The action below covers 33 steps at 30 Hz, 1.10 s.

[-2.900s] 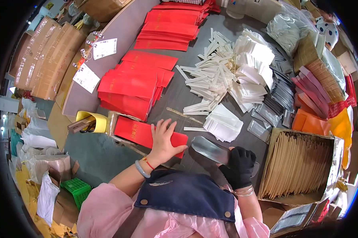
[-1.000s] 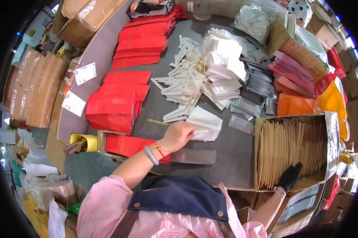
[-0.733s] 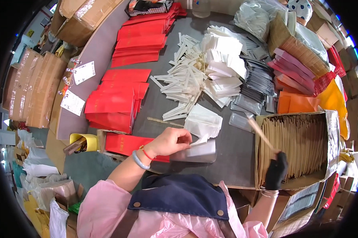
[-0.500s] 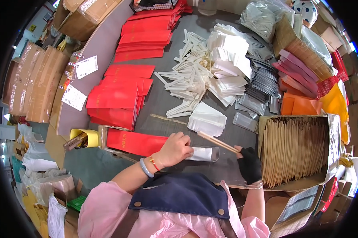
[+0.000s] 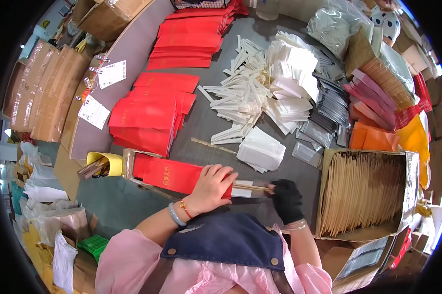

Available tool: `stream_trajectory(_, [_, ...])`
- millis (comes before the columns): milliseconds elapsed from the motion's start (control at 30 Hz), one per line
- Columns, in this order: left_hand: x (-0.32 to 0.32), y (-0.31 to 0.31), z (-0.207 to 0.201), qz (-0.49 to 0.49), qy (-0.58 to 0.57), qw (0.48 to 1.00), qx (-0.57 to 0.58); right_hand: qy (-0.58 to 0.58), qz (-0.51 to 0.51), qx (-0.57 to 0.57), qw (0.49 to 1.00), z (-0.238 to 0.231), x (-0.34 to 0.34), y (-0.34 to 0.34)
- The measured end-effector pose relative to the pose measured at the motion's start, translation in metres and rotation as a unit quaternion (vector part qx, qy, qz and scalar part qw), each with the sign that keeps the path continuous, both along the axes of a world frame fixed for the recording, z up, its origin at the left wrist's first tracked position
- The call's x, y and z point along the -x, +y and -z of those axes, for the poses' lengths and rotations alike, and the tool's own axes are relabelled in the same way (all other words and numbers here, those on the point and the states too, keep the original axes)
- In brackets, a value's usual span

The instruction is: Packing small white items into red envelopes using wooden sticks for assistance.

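My left hand (image 5: 212,188) presses on the open end of a long red paper sleeve (image 5: 169,174) lying near the table's front edge. My right hand (image 5: 287,200), in a black glove, holds a pair of wooden chopsticks (image 5: 252,186) by one end, their other end at the sleeve's mouth under my left fingers. A small white packet (image 5: 242,192) lies just beneath the chopsticks. A cardboard box of many wooden chopsticks (image 5: 360,191) stands right of my gloved hand.
Stacks of red sleeves (image 5: 150,115) cover the left of the grey table (image 5: 206,125). White paper packets (image 5: 270,83) are heaped in the middle, clear bags (image 5: 324,122) and orange bags (image 5: 378,139) to the right. A yellow tape roll (image 5: 107,163) lies left; cardboard boxes (image 5: 44,93) beyond.
My right hand reached into the chopstick box, took out a pair and brought it left to the red sleeve. My left hand shifted onto the sleeve's open end.
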<state>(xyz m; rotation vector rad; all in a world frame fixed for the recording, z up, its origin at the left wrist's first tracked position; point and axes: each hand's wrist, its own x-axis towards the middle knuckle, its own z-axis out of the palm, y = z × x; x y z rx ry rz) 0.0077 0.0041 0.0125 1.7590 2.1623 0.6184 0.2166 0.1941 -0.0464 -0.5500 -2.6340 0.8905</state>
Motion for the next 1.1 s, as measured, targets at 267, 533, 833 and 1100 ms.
stream_trajectory(267, [0.000, 0.009, 0.015, 0.008, 0.008, 1.000, -0.023, 0.069, 0.002, 0.332, 0.941, -0.018, 0.060, -0.063])
stream_trajectory(533, [0.037, 0.020, -0.040, 0.136, 0.063, 0.986, 0.072, -0.075, -0.079, -0.062, 0.992, -0.045, 0.030, -0.011])
stream_trajectory(833, [0.050, -0.026, -0.003, -0.180, 0.060, 0.980, -0.059, -0.116, 0.016, -0.096, 0.988, -0.065, 0.022, -0.010])
stream_trajectory(1100, [0.021, -0.032, 0.029, -0.263, -0.046, 0.963, 0.022, -0.152, -0.043, -0.086, 0.984, -0.071, 0.027, -0.013])
